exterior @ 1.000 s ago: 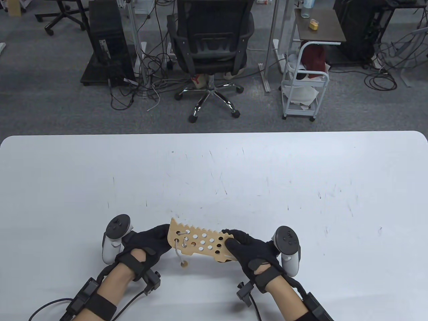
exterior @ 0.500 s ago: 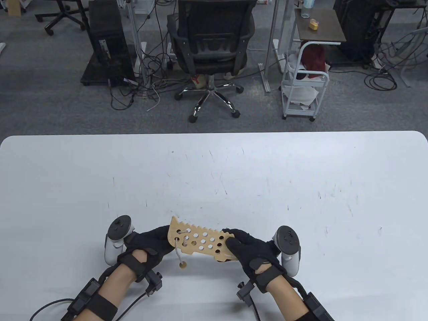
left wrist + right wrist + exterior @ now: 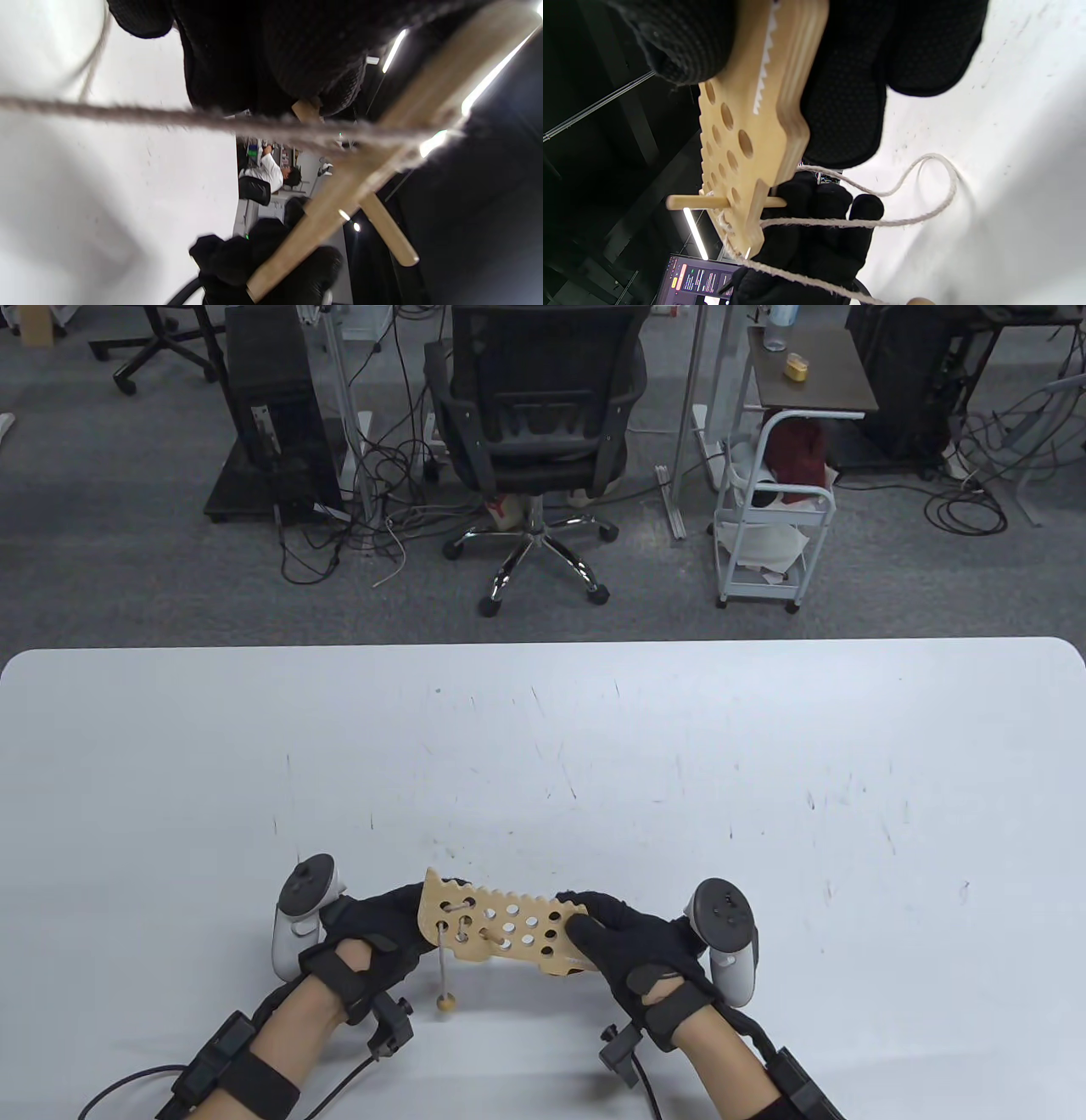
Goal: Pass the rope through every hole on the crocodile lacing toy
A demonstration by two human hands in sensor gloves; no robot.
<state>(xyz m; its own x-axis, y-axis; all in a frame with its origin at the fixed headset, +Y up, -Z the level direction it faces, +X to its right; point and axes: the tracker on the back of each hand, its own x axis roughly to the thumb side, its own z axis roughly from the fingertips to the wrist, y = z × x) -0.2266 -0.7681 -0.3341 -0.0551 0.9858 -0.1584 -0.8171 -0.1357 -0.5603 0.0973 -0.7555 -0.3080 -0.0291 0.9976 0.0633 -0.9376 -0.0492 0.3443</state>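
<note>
The wooden crocodile board [image 3: 509, 929] with several round holes is held above the table between both hands. My right hand [image 3: 594, 925] grips its right end, thumb on top and fingers [image 3: 842, 89] beneath. My left hand [image 3: 397, 918] reaches under the left end, where its fingertips [image 3: 297, 63] pinch the lower end of the wooden needle [image 3: 685, 202]. The needle sticks up through a hole [image 3: 489, 936]. The pale rope [image 3: 442, 967] runs through the leftmost holes and hangs straight down to a wooden bead [image 3: 445, 1004]. Under the board, more rope [image 3: 925, 190] loops onto the table.
The white table [image 3: 679, 780] stretches far and to both sides of the hands. Beyond its far edge are an office chair [image 3: 539, 407], a white cart [image 3: 772, 526] and cables on the floor.
The board has shifted slightly left and tilted. The needle now pokes up through a hole. The rope's hanging end has lengthened and straightened, and the bead has dropped lower and to the left.
</note>
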